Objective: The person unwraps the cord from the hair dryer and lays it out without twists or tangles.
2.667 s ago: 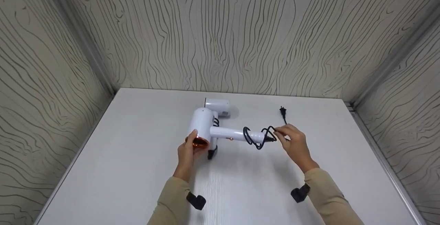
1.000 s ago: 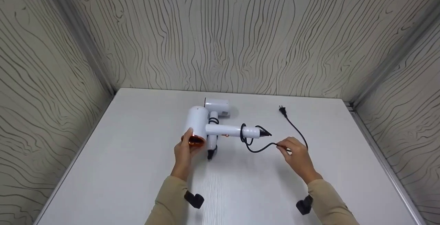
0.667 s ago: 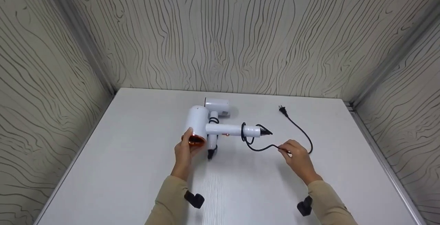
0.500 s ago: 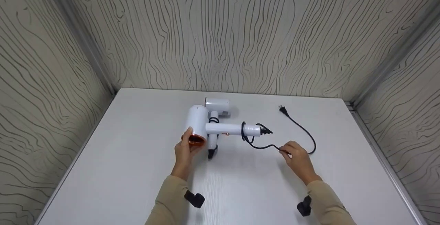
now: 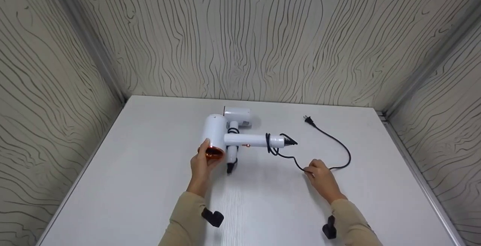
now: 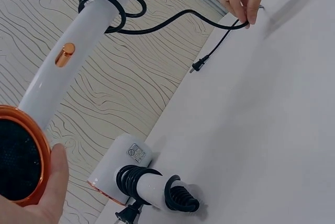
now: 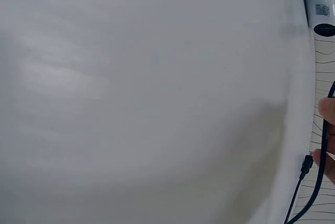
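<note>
Item 1: white plastic hair dryer w/ copper-orange ring at the rear grille (image 5: 218,138). Held above the white table top (image 5: 150,186) by our left hand (image 5: 201,163), thumb and fingers curled round the ringed end. Handle sticks out to the right of that grip, roughly level; small orange switch on it.

Item 2: black power cord (image 5: 338,146) of the same dryer. A couple of turns sit round the far end of the handle, by the black ribbed strain relief. From there the cord drops toward our right hand (image 5: 319,174), which pinches it betw. thumb and fingertips just above the table. Beyond the pinch it loops out right and runs back to the black two-pin plug (image 5: 308,119), lying flat on the table, well beyond the right hand.

Item 3: second white hair dryer w/ its black cord wound on the handle (image 5: 236,120), lying on the table just behind and under item 1; its plug end pokes out near our left hand.

Surrounds: wood-grain patterned wall panels (image 5: 240,35) on three sides. Beige sleeves on both our arms, black wrist mounts.
</note>
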### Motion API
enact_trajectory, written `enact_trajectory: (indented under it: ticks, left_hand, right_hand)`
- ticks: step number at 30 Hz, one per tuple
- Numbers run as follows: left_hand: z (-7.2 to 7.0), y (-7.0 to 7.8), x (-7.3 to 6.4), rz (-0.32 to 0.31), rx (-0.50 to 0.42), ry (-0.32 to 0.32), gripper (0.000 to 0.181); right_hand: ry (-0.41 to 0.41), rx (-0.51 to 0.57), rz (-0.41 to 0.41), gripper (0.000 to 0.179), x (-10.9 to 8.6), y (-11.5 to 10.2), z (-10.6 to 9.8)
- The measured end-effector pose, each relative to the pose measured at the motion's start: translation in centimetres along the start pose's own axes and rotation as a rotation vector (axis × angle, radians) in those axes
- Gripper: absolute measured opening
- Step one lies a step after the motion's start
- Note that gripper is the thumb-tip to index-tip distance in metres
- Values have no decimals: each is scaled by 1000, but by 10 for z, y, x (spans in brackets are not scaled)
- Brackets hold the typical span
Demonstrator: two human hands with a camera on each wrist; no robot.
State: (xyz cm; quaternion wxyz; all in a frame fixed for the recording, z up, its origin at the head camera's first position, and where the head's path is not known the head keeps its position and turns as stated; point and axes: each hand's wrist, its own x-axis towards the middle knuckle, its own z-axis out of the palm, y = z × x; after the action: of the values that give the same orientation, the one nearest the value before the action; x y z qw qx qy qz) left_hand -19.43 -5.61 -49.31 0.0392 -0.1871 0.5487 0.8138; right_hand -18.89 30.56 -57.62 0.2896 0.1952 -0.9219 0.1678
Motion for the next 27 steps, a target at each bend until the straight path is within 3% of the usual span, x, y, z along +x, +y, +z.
enact_trajectory:
  ticks: [10,17,27]
  left_hand:
    - [2,3,-1,-5,-7,-10,76]
    - [2,3,1,22,-27,-23,73]
    - [2,3,1,9,6,-18,73]
  right_hand:
    - [-61,-11,45,13,-6,7,-1]
    - [-145,-25,143,9,-10,11,-5]
    - [-165,-24,171,8,-9,9,-6]
